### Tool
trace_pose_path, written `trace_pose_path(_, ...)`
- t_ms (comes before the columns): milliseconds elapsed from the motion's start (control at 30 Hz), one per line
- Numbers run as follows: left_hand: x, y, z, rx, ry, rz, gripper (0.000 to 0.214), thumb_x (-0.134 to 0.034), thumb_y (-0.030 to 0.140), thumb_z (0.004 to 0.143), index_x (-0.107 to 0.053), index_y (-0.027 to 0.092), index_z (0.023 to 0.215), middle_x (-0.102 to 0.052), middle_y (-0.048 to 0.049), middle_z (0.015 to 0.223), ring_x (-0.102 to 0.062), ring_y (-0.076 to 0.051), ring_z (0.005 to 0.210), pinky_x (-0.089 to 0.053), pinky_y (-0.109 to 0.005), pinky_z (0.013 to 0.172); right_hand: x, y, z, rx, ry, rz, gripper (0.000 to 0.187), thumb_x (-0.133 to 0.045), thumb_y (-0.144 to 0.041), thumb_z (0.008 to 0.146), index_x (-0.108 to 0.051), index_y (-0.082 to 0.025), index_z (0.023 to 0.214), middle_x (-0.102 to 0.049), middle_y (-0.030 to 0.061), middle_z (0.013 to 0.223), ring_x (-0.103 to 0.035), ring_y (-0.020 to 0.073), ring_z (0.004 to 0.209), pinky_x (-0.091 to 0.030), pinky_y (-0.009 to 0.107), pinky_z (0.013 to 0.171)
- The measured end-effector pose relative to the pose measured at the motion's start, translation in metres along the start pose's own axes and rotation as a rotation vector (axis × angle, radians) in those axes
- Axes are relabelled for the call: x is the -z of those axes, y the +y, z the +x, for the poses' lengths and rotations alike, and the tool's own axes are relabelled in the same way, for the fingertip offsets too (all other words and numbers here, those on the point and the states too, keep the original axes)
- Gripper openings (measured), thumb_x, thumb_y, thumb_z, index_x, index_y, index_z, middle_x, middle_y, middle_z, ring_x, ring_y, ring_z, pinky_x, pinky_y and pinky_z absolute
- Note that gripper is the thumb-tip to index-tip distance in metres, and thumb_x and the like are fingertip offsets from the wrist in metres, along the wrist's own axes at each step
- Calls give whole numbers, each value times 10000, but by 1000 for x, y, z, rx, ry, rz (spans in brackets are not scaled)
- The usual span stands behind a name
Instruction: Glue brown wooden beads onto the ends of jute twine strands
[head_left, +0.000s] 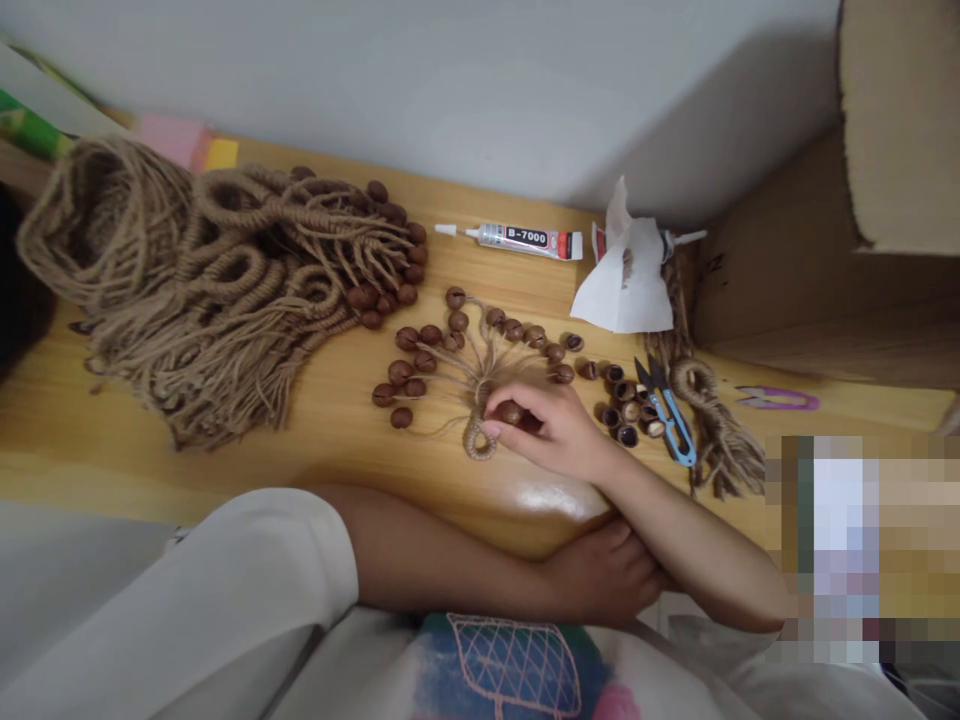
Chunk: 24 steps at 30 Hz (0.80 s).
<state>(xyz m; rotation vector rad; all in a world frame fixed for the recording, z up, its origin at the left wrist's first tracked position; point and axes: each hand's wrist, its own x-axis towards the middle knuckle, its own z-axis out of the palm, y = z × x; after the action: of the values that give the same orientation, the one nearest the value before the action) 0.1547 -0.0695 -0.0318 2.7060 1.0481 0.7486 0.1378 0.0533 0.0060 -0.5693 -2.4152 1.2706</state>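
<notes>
My right hand (551, 425) pinches a small braided jute rope loop (480, 440) between thumb and index finger. Thin cords (480, 350) fan out from the loop over the table, with brown nut-like shells (405, 372), slit open, around their ends. One brown shell (510, 412) shows in the gap of my right hand. My left hand (611, 572) lies at the table's near edge under my right forearm, fingers curled; whatever they may hold is hidden. Half shells (627, 436) and blue thread snips (671, 415) sit right of my right hand.
A big heap of jute tassels (225, 270) with brown shells covers the left. A B-7000 glue tube (529, 240) lies at the back near crumpled white paper (626, 275). Rightward are a jute tassel (709, 430), purple snips (780, 398) and a cardboard box (810, 270).
</notes>
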Motion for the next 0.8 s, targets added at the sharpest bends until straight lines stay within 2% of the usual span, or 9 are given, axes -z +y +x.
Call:
trace_pose_path(233, 1, 0, -1, 7, 34, 26, 292, -440, 187, 905, -708, 211, 1017, -716, -49, 1038, -650, -163, 912, -420, -337, 889, 0, 1, 0, -3, -3, -3, 195, -623, -344, 874, -619, -150, 890, -618, 0, 718, -532, 68, 589, -364, 178, 580)
trace_pose_path(433, 0, 1, -1, -6, -11, 15, 299, -426, 199, 912, -705, 210, 1020, -705, -65, 1063, -647, -170, 920, -429, -346, 880, 0, 2, -1, -4, -1, 5, 176, -593, -328, 895, -620, -154, 885, -625, 1, 726, -537, 73, 598, -360, 188, 577)
trace_pose_path(600, 0, 1, -1, -4, 5, 11, 294, -435, 191, 909, -705, 201, 1024, -711, -62, 1037, -648, -165, 912, -429, -340, 879, 0, 2, 0, 0, -12, 1, 175, -565, -311, 914, -616, -145, 894, -620, 3, 722, -539, 74, 613, -361, 186, 593)
trace_pose_path(800, 2, 0, 0, -15, -47, 1, 312, -412, 181, 919, -697, 195, 1047, -689, -78, 1115, -641, -175, 966, -425, -344, 893, 0, 2, 0, 4, -2, 5, 170, -554, -296, 922, -615, -140, 891, -624, 1, 711, -524, 67, 591, -353, 180, 580)
